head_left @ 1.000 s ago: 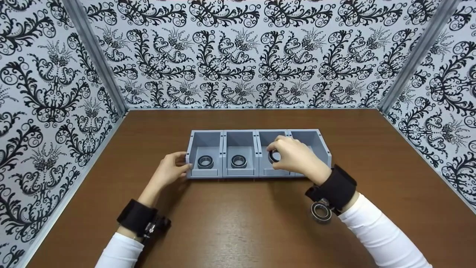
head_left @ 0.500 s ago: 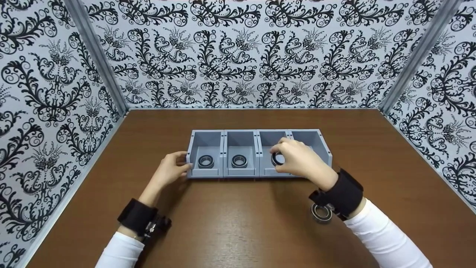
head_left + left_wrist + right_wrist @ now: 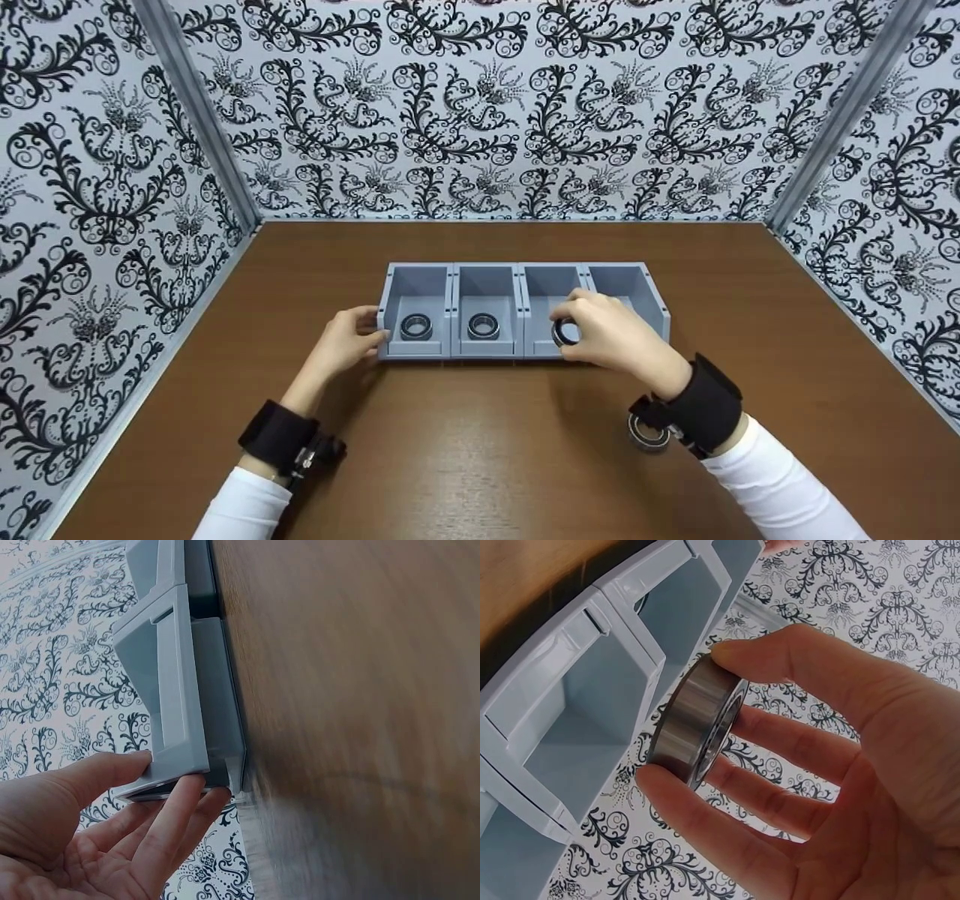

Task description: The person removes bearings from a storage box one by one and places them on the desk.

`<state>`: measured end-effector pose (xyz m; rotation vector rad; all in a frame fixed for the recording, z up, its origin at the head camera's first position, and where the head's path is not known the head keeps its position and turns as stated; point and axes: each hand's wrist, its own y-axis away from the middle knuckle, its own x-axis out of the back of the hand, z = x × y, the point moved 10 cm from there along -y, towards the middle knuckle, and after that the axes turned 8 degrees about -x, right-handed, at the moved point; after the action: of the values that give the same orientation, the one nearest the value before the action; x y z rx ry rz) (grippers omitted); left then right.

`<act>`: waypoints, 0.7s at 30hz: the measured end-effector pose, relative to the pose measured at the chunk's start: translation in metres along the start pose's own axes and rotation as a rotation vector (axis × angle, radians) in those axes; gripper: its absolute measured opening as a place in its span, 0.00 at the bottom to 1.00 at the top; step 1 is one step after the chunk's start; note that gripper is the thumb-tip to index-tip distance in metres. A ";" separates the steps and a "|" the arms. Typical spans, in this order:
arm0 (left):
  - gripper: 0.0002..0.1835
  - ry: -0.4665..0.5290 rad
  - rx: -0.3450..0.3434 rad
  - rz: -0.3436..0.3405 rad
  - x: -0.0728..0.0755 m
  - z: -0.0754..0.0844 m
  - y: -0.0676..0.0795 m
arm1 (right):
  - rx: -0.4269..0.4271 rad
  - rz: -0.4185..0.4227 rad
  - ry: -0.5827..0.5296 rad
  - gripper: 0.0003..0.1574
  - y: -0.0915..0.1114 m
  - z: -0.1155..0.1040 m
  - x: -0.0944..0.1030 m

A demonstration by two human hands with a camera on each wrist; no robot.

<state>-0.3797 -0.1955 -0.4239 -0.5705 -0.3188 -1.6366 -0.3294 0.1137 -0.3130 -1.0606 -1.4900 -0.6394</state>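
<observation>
1. Grey bins point(image 3: 487, 283), four in a row, stand on a brown table point(image 3: 465, 450), their low lips facing the near side
2. The person's right hand point(image 3: 611, 326) grips a metal ring point(image 3: 694, 724) by its rim, thumb and fingertip set on opposite edges, the hand spread just as wide as the ring and the other fingers loosely bent behind it
3. That ring is tilted on edge near the front of the third bin point(image 3: 555, 279) from the left; whether it touches the bin cannot be told
4. At the far left end of the row, the left hand point(image 3: 346, 341) pinches the side of the first bin point(image 3: 414, 349), its thumb at the near edge and its fingers against the outer wall
5. One ring point(image 3: 416, 337) lies flat in the first bin, another point(image 3: 484, 337) in the second
6. On the table at right, nearer than the bins, a further ring point(image 3: 649, 445) lies partly hidden by the black strap point(image 3: 705, 409) on the right wrist
7. Black-and-white patterned walls point(image 3: 480, 105) rise at left, right and far side
</observation>
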 end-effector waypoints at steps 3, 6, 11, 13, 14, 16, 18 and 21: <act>0.26 -0.003 -0.004 -0.002 0.000 0.000 -0.001 | 0.005 0.004 -0.003 0.22 0.002 0.000 0.000; 0.26 -0.005 0.000 -0.005 0.000 0.000 -0.001 | 0.011 0.003 -0.007 0.23 0.004 -0.001 0.000; 0.26 -0.003 0.004 -0.002 0.000 0.000 -0.001 | 0.018 -0.004 -0.003 0.24 0.007 -0.002 -0.003; 0.26 -0.002 0.001 0.001 0.000 0.000 -0.001 | 0.021 -0.002 -0.004 0.24 0.008 -0.003 -0.003; 0.26 -0.003 0.000 0.002 0.000 0.000 -0.001 | 0.023 0.000 -0.004 0.23 0.009 -0.003 -0.003; 0.26 -0.004 -0.002 0.003 0.000 0.001 0.000 | 0.028 0.004 -0.004 0.23 0.010 -0.004 -0.004; 0.26 -0.002 -0.002 0.002 0.000 0.001 0.000 | 0.033 0.009 -0.004 0.22 0.011 -0.004 -0.004; 0.26 -0.002 0.000 0.000 0.000 0.001 0.000 | 0.036 0.010 -0.006 0.21 0.013 -0.004 -0.005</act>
<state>-0.3797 -0.1954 -0.4230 -0.5722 -0.3198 -1.6362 -0.3167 0.1144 -0.3195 -1.0428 -1.4949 -0.6005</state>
